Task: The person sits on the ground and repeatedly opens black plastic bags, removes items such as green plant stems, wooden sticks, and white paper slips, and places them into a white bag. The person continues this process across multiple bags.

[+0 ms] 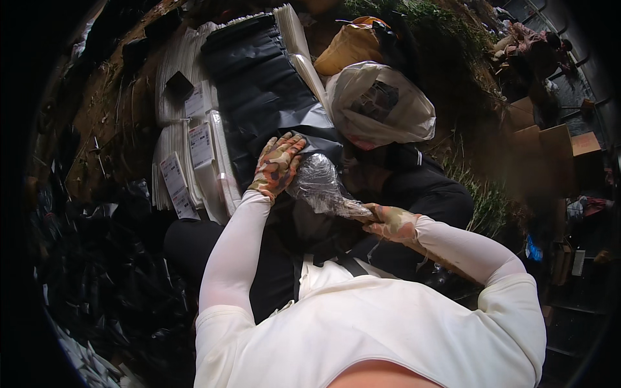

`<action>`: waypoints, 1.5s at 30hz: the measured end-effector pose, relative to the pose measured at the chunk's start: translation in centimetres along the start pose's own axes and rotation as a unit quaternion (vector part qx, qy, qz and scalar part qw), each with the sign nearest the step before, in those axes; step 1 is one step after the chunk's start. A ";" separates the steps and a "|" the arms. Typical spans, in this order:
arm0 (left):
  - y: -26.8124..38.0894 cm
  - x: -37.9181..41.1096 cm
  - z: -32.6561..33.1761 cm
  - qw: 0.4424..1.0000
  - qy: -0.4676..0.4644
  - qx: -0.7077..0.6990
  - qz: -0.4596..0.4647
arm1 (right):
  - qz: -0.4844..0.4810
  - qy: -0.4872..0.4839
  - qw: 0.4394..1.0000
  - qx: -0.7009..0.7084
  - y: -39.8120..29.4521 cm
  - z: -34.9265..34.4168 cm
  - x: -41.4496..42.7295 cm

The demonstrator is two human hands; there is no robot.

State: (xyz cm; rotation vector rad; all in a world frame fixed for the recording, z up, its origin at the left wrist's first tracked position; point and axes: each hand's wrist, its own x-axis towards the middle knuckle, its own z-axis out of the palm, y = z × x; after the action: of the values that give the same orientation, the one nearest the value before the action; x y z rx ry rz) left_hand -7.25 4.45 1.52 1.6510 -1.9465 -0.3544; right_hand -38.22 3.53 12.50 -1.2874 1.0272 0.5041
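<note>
My left hand (279, 166), in a camouflage-patterned glove, lies flat with its fingers on the near end of a long stack of black plastic bags (264, 80). In a matching glove, my right hand (392, 223) is closed round a wooden stick (439, 259). The stick's far end carries a rounded bundle wrapped in clear plastic film (318, 182). This bundle touches or nearly touches the bags' near edge, just right of my left hand. White padded sheets or envelopes in stacks (177, 131) stand left of the bags, some bearing printed labels (200, 143).
A whitish plastic bag (383, 104) with dark contents stands right of the stack, a yellow-orange sack (349, 48) beyond it. Cardboard boxes (555, 145) stand at the right, green plants (485, 194) before them. Dark plastic sheeting (106, 271) covers the ground at the left.
</note>
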 end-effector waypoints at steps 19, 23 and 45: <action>-0.7 -5.2 7.5 0.826 0.091 -0.286 -0.478 | -0.062 0.036 0.983 0.171 -3.5 -2.5 5.9; -1.2 -6.0 10.8 0.681 0.087 -0.504 -0.523 | -0.096 0.061 0.985 0.129 -2.6 -2.4 8.6; 9.2 -5.9 8.9 0.822 -0.113 -0.293 -0.475 | -0.087 0.223 0.968 -0.079 5.8 4.9 1.0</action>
State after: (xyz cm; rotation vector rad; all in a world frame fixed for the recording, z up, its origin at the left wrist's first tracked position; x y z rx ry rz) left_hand -19.27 10.74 -2.22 2.0372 -0.8019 -1.4138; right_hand -40.75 9.44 8.28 -1.6630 1.2455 0.1622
